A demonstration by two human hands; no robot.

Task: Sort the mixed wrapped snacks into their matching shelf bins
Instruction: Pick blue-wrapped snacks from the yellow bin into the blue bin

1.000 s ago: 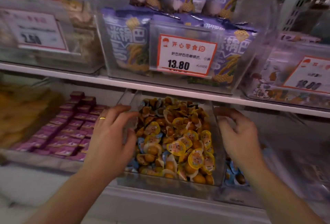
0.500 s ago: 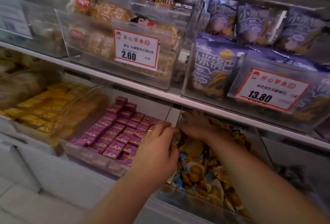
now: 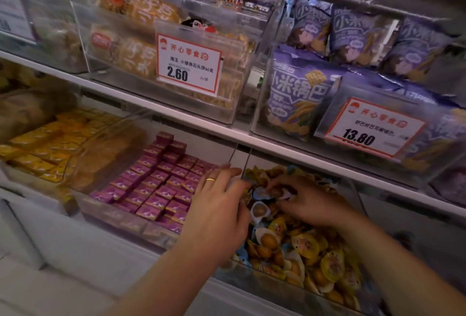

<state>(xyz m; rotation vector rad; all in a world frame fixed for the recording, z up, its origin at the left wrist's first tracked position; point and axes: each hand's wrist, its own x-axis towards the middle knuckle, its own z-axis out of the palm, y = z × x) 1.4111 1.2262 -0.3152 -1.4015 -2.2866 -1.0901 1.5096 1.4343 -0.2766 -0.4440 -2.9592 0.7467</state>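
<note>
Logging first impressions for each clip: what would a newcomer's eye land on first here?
Probably the two hands meeting at the lower right bin, heaped with small yellow and blue wrapped snacks: the right hand digs into the pile, while the left hand, wearing a gold ring, rests at the bin's left wall. Next come the neat purple packets in the bin to the left and the red-bordered 2.60 price tag above.

My left hand (image 3: 216,212) covers the near left corner of the clear bin (image 3: 285,283) of egg packs, and my fingertips there are out of sight. My right hand (image 3: 312,202) hides whatever pack sits under its fingers. The far-left price label (image 3: 10,16) is cut by the edge and blurred, and the smaller print on the 13.80 tag (image 3: 373,126) is too smeared to read.
</note>
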